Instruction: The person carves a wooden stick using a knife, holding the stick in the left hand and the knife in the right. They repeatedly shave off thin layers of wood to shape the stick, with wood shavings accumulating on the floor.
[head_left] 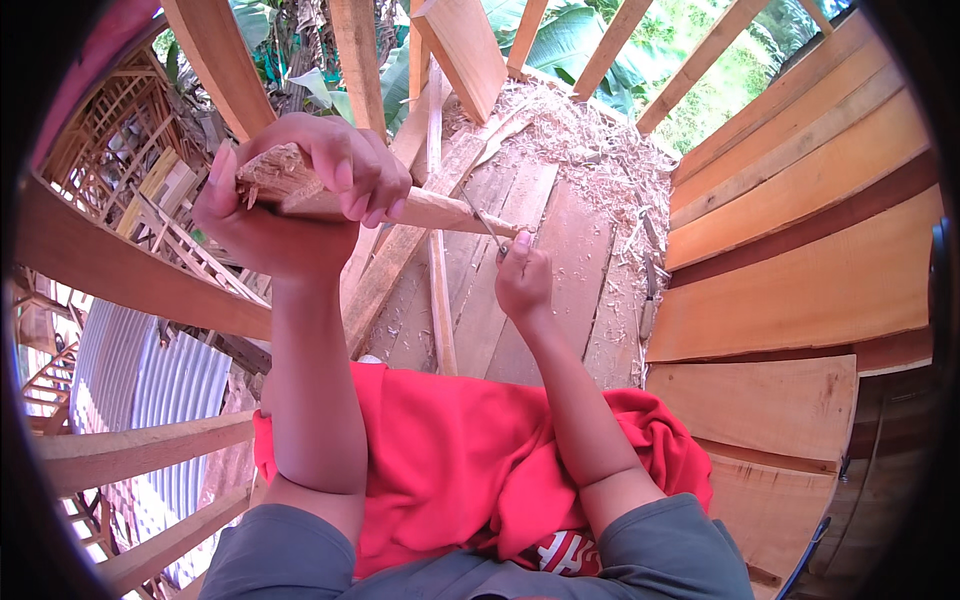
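My left hand (305, 200) is raised at the upper left, its fingers wrapped round the thick end of a wooden stick (435, 212). That end is rough and splintered, and from there the stick tapers to the right. My right hand (525, 278) is closed at the thin end, its thumb up against the wood. From this fist a thin dark blade (483, 217), like a knife's, slants up across the stick. The fist hides its handle. Red cloth (450, 430) covers my lap below both forearms.
Curled wood shavings (600, 150) lie thick over the far right of the plank floor (560, 300). Wooden beams (400, 265) lie beyond my lap. Board walling (790, 290) stands close on the right, with a slatted wooden railing (150, 265) on the left. Corrugated metal sheet (150, 370) shows beyond it.
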